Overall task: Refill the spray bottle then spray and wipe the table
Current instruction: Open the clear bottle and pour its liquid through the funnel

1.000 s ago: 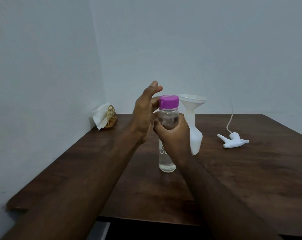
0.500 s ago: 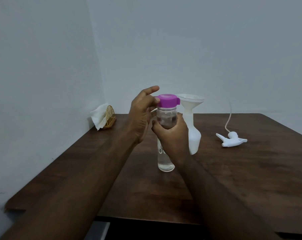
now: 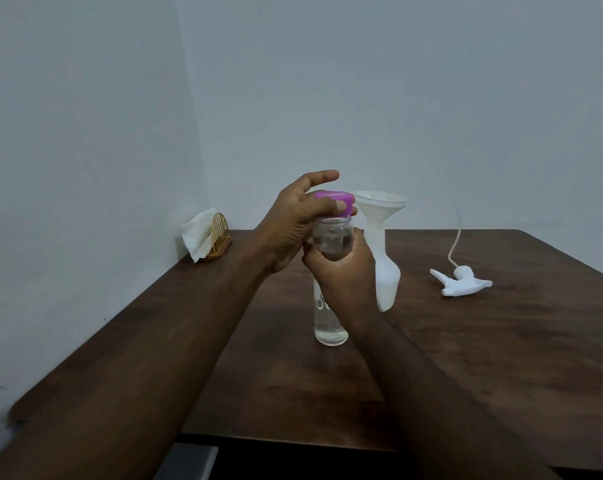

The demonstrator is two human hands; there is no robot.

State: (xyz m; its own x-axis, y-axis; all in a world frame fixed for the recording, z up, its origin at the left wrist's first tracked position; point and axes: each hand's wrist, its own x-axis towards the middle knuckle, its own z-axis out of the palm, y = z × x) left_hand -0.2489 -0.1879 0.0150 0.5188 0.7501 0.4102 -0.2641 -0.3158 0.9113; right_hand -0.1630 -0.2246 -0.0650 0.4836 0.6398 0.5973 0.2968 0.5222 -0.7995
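- Pinching the purple cap (image 3: 341, 197) from its left side, the left hand (image 3: 289, 230) lays one of its fingers (image 3: 329, 206) across the front of the cap. The index finger sticks out straight above the cap.
- The cap sits on the neck of the clear bottle (image 3: 331, 327). Whether it is screwed tight or loose cannot be told.
- The right hand (image 3: 345, 275) grips the same bottle, its fingers curled round the upper body just below the neck. The back of the hand faces the camera.
- The clear bottle stands upright with its base on the counter (image 3: 500, 358), near the middle of the near half. Its glassy lower part shows below the right hand, and the liquid level cannot be read.
- Just behind and to the right of the right hand stands the white spray bottle (image 3: 388, 285), upright and with no spray head on it. A white funnel (image 3: 381, 202) is seated in its mouth, level with the purple cap.
- The spray head (image 3: 461, 282) lies on its side on the counter, well to the right of both bottles. Its thin tube (image 3: 457, 233) curves up in front of the wall.
- In the far left corner, against the wall, a gold wire holder (image 3: 221, 237) stands with a white tissue (image 3: 197, 237) tucked in it.
- Both bare forearms reach in from the lower edge of the view, over the dark brown wood of the counter.
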